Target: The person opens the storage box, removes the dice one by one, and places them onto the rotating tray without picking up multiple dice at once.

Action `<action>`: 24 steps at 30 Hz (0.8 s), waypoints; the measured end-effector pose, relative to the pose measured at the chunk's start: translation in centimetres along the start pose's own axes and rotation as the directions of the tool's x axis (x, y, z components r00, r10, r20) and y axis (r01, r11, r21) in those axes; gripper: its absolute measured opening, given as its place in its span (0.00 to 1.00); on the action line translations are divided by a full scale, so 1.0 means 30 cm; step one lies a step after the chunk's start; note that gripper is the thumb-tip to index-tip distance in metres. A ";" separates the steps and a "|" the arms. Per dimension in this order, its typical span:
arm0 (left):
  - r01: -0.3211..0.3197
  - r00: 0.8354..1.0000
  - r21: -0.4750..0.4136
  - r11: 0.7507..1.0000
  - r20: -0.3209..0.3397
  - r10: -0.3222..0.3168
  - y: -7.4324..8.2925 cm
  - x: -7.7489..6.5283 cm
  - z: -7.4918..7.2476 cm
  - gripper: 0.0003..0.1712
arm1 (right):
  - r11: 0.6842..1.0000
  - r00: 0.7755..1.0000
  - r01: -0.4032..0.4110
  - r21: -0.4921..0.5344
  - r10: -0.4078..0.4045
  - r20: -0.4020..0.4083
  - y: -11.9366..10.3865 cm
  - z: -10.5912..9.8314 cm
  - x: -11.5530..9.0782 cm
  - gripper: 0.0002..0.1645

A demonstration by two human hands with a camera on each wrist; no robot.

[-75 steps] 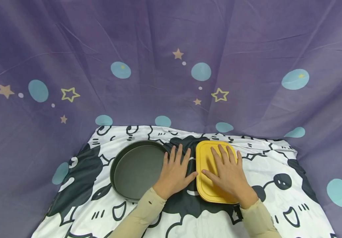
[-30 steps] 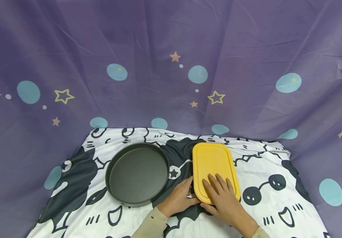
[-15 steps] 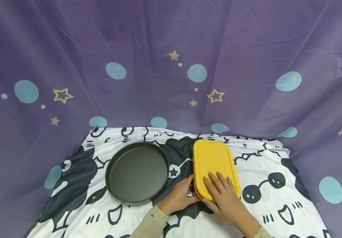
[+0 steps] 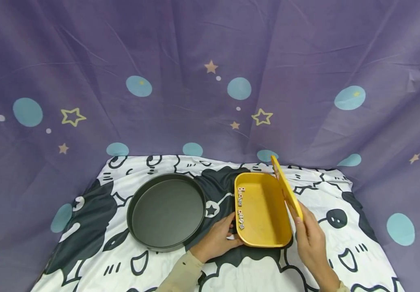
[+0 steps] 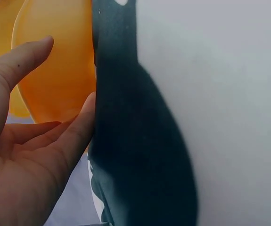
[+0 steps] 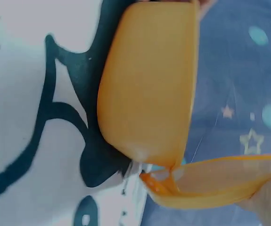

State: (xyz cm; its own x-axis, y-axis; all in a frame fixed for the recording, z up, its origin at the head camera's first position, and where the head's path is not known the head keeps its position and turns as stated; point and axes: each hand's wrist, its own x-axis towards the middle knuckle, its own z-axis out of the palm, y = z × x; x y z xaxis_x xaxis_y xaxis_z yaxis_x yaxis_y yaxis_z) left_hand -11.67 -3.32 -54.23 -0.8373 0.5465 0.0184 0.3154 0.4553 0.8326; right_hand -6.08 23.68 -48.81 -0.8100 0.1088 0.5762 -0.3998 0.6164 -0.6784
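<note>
In the head view a yellow rectangular container (image 4: 264,219) stands on the cloth with its top uncovered. Small white pieces with red and dark marks (image 4: 240,221) run in a line along its inner left side. My left hand (image 4: 217,241) touches the container's left wall near the front corner. Its thumb (image 5: 36,52) lies against the yellow wall in the left wrist view, fingers lower down. My right hand (image 4: 310,237) grips the yellow lid (image 4: 286,186) by its near end. The lid is tilted steeply over the container's right rim, its underside facing left.
A round dark baking pan (image 4: 171,213) sits left of the container, with my left forearm just in front of it. A black-and-white cartoon cloth (image 4: 253,271) covers the table. Behind it hangs a purple curtain (image 4: 180,117) with stars and blue ovals.
My right hand has lifted the lid off the container and swung it up and to the right, exposing the inside. My left hand has stayed at the container's left side.
</note>
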 end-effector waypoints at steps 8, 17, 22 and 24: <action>0.076 0.997 0.038 0.996 -0.010 -0.075 0.018 -0.021 -0.024 0.49 | 0.658 0.744 -0.464 0.593 0.653 -0.142 0.045 -0.090 -0.009 0.26; 0.095 0.994 0.022 0.995 -0.049 -0.094 0.042 -0.046 -0.064 0.44 | 0.386 0.502 -0.462 0.799 0.856 -0.124 0.148 -0.158 -0.060 0.23; 0.086 0.991 0.013 0.996 -0.103 -0.084 0.057 -0.057 -0.086 0.40 | 0.457 0.425 -0.649 0.608 0.881 -0.208 0.208 -0.170 -0.102 0.28; 0.084 0.987 0.011 0.996 -0.137 -0.081 0.065 -0.061 -0.095 0.38 | 0.480 0.405 -0.725 0.495 0.877 -0.257 0.225 -0.174 -0.120 0.30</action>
State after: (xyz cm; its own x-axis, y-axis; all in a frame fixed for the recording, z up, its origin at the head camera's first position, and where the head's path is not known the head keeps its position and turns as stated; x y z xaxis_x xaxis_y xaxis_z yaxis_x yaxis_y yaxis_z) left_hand -10.78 -5.43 -51.06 -0.9133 0.4064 0.0262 0.2491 0.5068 0.8253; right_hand -3.61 31.53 -53.09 -0.5688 0.7853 -0.2444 0.1829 -0.1689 -0.9685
